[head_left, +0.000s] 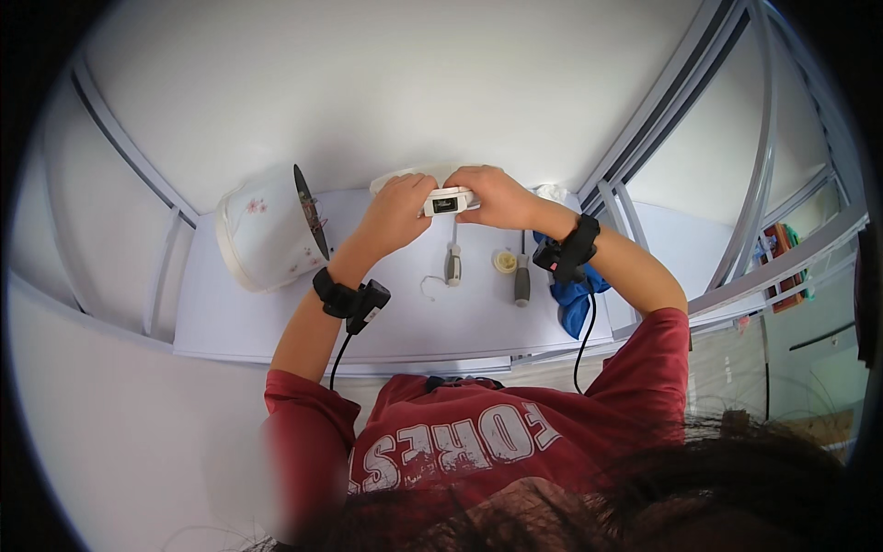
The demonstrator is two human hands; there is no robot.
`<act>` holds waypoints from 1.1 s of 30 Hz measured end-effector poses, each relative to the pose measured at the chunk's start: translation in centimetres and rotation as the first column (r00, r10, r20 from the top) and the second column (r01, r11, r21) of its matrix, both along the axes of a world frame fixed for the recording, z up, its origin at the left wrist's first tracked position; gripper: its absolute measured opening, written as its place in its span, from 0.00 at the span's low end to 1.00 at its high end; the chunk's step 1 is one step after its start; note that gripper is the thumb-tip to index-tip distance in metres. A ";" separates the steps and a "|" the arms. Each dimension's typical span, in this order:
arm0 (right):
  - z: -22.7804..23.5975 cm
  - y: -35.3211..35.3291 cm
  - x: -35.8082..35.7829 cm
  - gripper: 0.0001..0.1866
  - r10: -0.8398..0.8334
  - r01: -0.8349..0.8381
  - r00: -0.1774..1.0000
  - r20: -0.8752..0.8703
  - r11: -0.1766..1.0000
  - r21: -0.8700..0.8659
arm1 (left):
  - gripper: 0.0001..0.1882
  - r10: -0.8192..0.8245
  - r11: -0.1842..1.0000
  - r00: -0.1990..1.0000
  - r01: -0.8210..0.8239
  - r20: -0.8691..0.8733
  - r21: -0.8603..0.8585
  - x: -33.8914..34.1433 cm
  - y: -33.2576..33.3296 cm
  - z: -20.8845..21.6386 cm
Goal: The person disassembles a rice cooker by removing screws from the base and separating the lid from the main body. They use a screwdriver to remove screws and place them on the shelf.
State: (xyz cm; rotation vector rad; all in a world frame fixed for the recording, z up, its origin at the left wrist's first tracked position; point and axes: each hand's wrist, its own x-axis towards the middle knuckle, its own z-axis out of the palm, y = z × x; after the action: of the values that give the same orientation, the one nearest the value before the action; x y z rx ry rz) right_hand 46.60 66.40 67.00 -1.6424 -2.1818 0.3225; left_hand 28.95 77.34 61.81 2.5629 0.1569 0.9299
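Note:
Above the far part of the white table, my left hand [399, 210] and my right hand [497, 197] are both closed on a white plastic appliance part [446, 204]. Its near side has a small dark rectangular window. A broad, rounded white section extends behind my hands, and much of it is hidden by them. Below the part lies a screwdriver [453, 267] with a grey and white handle. A second, grey-handled screwdriver [522, 282] lies to its right. Between the two handles sits a small round dish [504, 261] with something yellowish in it.
At the left, a white appliance housing [267, 230] printed with pink flowers lies on its side. A dark disc-like panel [311, 212] stands at its opening. A thin white loop [429, 288], blue cloth [572, 299] and crumpled white material [552, 192] are on the table [386, 327]. Metal framing [635, 120] flanks it.

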 end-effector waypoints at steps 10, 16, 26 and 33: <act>0.3 -0.1 -0.7 0.22 -0.046 0.041 0.998 -0.051 0.994 -0.106 | 0.13 -0.027 0.998 0.999 0.029 -0.032 0.054 0.2 0.7 -0.7; 0.0 -0.3 -1.2 0.20 -0.058 0.066 0.996 -0.067 0.990 0.121 | 0.15 0.026 0.996 0.998 -0.022 0.052 -0.083 0.0 -0.2 -0.2; 0.5 0.3 -1.2 0.18 0.026 -0.027 0.999 0.032 0.999 0.031 | 0.13 0.034 0.999 0.993 -0.036 0.110 0.014 0.1 0.1 -0.4; 0.0 -0.3 -1.0 0.16 0.023 -0.007 0.991 -0.133 0.992 0.126 | 0.13 0.056 0.980 0.990 -0.079 0.130 0.181 0.1 0.6 -0.7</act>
State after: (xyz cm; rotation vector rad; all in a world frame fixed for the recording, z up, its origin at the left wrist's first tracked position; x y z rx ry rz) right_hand 45.55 66.13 67.00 -1.4936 -2.0721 0.2856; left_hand 29.08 77.93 61.08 2.6730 0.1273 1.1773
